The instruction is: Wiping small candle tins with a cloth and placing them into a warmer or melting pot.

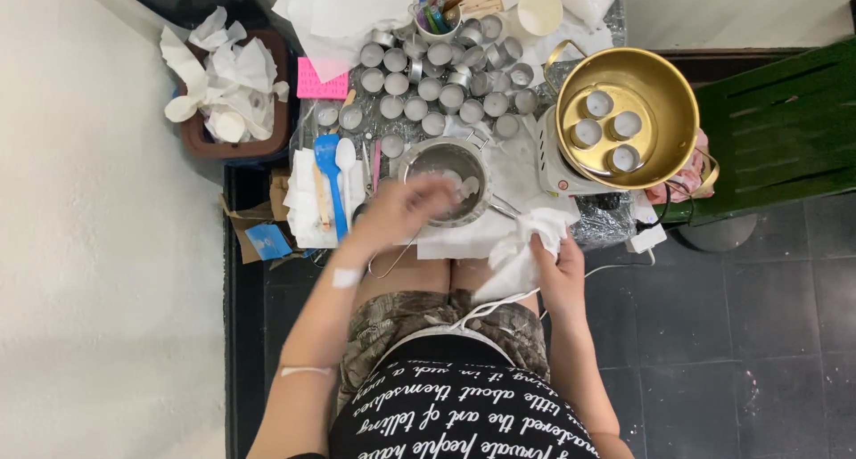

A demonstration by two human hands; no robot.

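- The table [499, 232] before us is crowded, its surface wrapped in foil and layered with white paper; we sit at its near edge, knees under it.
- At the right stands a gold pot [627, 118] on a small white electric stove [555, 160], with four small metal cups of pale wax inside it.
- Across the back lies a field of small tin cups [437, 85], most of them filled with a whitish mass.
- In the middle sits the little steel pan [446, 181], its handle pointing toward us. Our left hand [401, 208] is over its rim, blurred by motion, and seems to press something white into the bowl; we cannot tell how tightly it closes.
- Our right hand [560, 267] is clenched around a crumpled white tissue [528, 245] just right of the pan.
- We judge the step in hand to be wiping the pan clean. The next move would call for steadying the pan and working into its bottom edge.
- A blue spatula [330, 178] and white spoon [345, 160] rest left of the pan.
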